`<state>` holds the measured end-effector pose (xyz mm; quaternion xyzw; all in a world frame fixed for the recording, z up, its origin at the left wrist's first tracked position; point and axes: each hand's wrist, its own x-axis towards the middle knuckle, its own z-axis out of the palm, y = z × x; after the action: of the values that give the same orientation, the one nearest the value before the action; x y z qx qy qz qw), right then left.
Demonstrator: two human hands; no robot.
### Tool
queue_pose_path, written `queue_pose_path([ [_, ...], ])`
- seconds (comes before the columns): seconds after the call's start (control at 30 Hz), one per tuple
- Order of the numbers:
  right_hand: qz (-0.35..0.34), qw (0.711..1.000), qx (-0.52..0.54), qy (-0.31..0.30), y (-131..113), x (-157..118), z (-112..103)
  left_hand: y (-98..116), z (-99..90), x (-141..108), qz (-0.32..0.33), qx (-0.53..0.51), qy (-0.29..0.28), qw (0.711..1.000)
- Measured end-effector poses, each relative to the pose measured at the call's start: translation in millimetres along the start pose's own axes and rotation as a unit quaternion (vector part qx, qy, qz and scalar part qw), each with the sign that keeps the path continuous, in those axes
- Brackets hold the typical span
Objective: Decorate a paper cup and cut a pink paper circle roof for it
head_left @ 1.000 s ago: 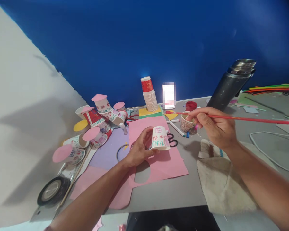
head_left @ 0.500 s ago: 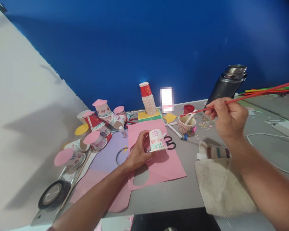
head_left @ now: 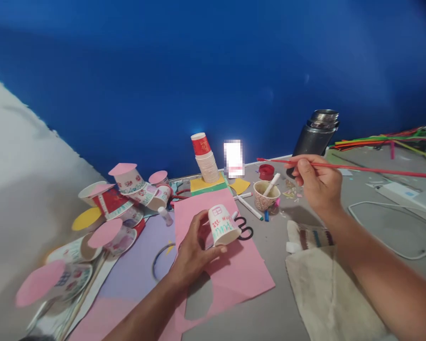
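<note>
Paper cup (head_left: 224,231), tilted mouth-down, is in L hand (head_left: 195,251), thumb & fingers closed on its side, over pink sheet (head_left: 248,272). Black loops (head_left: 244,229) just R of cup. R hand (head_left: 319,182) pinches thin red stick (head_left: 376,169) btwn thumb & fingers. Patterned cup (head_left: 265,200) w/ white marker (head_left: 271,183) L of R fingers; dk flask (head_left: 314,137) just behind them.
</note>
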<state>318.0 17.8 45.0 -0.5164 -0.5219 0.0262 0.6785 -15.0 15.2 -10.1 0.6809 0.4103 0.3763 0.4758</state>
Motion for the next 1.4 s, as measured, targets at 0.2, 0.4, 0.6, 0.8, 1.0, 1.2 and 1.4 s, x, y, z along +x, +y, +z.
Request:
queue_pose_path([
  [0.2,0.052,0.997,-0.044,0.035,27.0,14.9,-8.1,-1.3,-2.1,1.6,-0.018,-0.04,0.001,0.999],
  [0.4,0.073,0.988,-0.116,0.072,44.0,25.8,-15.6,-4.9,-4.9,0.4,-0.039,-0.006,0.02,0.999],
  [0.6,0.134,0.981,-0.137,-0.007,71.8,20.9,-7.1,-8.6,-4.8,-1.5,-0.054,-0.034,0.015,0.998],
  [0.8,0.211,0.963,-0.153,-0.064,94.5,21.6,4.1,-12.3,-0.6,1.0,-0.055,-0.06,0.022,0.996],
  [1.0,0.287,0.937,-0.18,-0.09,99.8,40.2,16.7,-11.0,-2.4,0.3,-0.062,-0.061,0.02,0.996],
  [1.2,0.349,0.915,-0.17,-0.115,96.5,28.0,4.5,-6.2,-3.4,0.6,-0.072,-0.078,0.028,0.994],
  [1.4,0.299,0.938,-0.127,-0.12,47.0,25.9,-23.9,-10.3,-4.7,0.6,-0.079,-0.09,0.052,0.991],
])
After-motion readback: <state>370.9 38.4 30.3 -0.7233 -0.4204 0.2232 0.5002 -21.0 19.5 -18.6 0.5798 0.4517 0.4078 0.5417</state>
